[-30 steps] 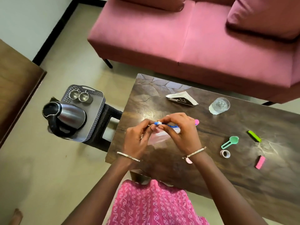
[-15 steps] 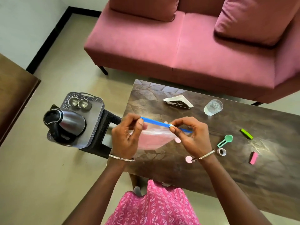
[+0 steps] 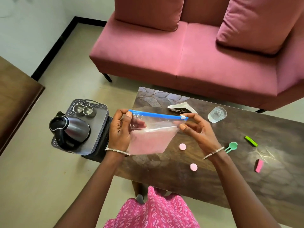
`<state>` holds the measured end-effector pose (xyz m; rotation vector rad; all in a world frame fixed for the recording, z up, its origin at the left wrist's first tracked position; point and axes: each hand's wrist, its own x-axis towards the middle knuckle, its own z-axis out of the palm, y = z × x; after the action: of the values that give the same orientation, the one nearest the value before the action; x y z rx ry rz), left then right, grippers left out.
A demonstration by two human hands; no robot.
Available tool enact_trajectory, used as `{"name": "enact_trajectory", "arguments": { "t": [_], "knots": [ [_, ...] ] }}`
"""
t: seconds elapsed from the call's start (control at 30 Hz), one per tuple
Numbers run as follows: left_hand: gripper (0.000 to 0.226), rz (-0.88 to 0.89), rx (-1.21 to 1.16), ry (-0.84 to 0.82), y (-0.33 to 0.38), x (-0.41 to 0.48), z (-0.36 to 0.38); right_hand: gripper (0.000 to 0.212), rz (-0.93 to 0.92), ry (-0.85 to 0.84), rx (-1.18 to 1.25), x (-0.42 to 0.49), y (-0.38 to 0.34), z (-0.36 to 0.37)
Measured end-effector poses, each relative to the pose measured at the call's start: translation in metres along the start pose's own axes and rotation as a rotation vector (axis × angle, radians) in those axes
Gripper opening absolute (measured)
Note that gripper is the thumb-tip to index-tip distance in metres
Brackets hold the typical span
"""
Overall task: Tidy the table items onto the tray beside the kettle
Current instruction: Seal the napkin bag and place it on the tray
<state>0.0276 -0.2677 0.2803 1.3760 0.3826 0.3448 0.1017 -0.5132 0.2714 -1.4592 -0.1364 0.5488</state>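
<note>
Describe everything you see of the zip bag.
The zip bag is clear, soft plastic with a blue zip strip along its top and a white slider at the right end. Its lower part looks pink; contents or tint, unclear. It hangs above the table, strip nearly level. The left hand pinches its left top corner; the right hand holds the slider end.

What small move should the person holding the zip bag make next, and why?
Probably release the right hand and let the left hand carry the zip bag to the tray beside the kettle: the white slider sits at the track's right end, and the tray has bare space.
</note>
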Motion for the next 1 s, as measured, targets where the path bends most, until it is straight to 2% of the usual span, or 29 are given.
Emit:
{"name": "enact_trajectory", "arguments": {
  "t": [0.07,0.1,0.27,0.4,0.5,0.53,0.63,0.73,0.87,1.0],
  "knots": [
    [0.023,-0.013,-0.064,0.013,0.004,0.005,-0.001,0.043,0.038,0.006,0.056,0.005,0.009,0.014],
    [0.02,-0.019,-0.084,0.032,0.005,0.007,-0.001,0.04,0.045,0.039,0.052,0.008,0.013,0.02],
    [0.004,-0.156,-0.163,0.201,-0.006,0.01,-0.01,0.009,0.065,0.226,0.101,0.014,0.026,0.042],
    [0.021,-0.255,-0.026,0.257,-0.029,0.002,-0.019,0.009,0.07,0.252,0.12,0.017,0.027,0.054],
    [0.037,-0.251,0.004,0.289,-0.042,-0.009,-0.025,0.002,0.049,0.276,0.082,0.022,0.026,0.055],
    [0.041,-0.236,0.003,0.301,-0.044,-0.012,-0.027,0.009,0.028,0.287,0.061,0.024,0.026,0.054],
    [0.039,-0.165,0.029,0.309,-0.04,-0.015,-0.031,0.035,-0.076,0.218,-0.111,0.028,0.022,0.053],
    [0.027,-0.14,0.053,0.305,-0.033,-0.008,-0.036,0.039,-0.142,0.108,-0.209,0.034,0.016,0.06],
    [0.021,-0.239,-0.091,0.277,-0.023,0.001,-0.055,0.037,-0.189,-0.057,-0.332,0.045,0.012,0.073],
    [0.036,-0.289,-0.093,0.258,-0.018,0.016,-0.085,0.053,-0.093,-0.133,-0.404,0.066,0.014,0.093]
  ]
}}
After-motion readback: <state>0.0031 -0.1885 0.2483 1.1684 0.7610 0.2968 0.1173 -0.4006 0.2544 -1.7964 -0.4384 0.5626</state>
